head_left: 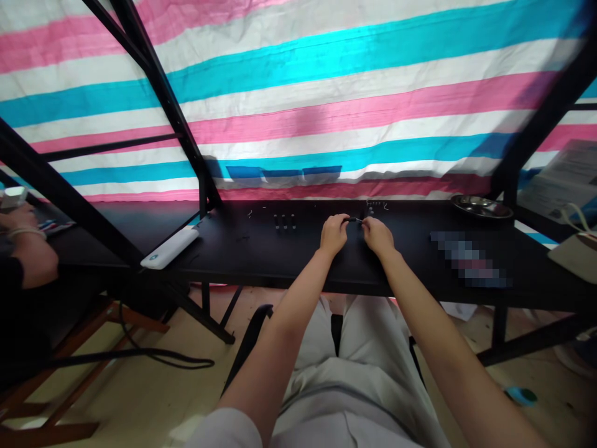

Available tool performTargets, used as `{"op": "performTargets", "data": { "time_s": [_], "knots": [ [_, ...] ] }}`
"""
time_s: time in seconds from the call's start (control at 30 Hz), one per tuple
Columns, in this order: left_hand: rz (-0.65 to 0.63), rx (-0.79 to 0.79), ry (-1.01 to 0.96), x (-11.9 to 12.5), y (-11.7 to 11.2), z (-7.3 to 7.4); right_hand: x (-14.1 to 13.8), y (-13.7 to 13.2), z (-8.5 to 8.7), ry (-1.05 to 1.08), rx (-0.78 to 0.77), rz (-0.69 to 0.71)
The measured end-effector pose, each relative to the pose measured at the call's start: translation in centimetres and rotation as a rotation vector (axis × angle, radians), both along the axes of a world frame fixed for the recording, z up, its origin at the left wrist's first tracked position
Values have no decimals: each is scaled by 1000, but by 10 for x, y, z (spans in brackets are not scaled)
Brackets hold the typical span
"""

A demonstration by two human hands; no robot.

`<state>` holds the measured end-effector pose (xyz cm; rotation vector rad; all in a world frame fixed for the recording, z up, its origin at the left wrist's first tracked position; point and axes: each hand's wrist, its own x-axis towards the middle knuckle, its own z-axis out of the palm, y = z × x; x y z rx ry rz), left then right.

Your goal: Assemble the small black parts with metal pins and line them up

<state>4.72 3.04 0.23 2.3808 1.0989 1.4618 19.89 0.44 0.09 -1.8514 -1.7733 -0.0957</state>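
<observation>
My left hand [333, 233] and my right hand [377, 235] rest close together on the black table [261, 255], fingers curled. Between their fingertips they pinch a small dark slender part [354, 219]; its exact shape is too small to make out. Three small black upright pieces [284, 222] stand in a row to the left of my hands. More tiny dark parts [375, 205] lie just beyond my right hand near the table's far edge.
A white power bank [170, 247] lies at the table's left corner. A metal bowl [482, 206] sits far right. Black frame struts [163, 99] rise on both sides before a striped tarp. Another person's hand [21, 227] is at the left edge.
</observation>
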Motion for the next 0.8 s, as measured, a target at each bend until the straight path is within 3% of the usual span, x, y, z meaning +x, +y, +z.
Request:
{"op": "performTargets", "data": {
  "time_s": [0.13,0.37,0.8],
  "knots": [
    [-20,-28,40,1,0,-1,-1,2,-2,23,54,18],
    [-38,-42,68,2,4,-6,-6,1,-5,48,54,187],
    [-55,-92,165,2,1,-4,-5,0,-5,23,0,180]
  ]
}}
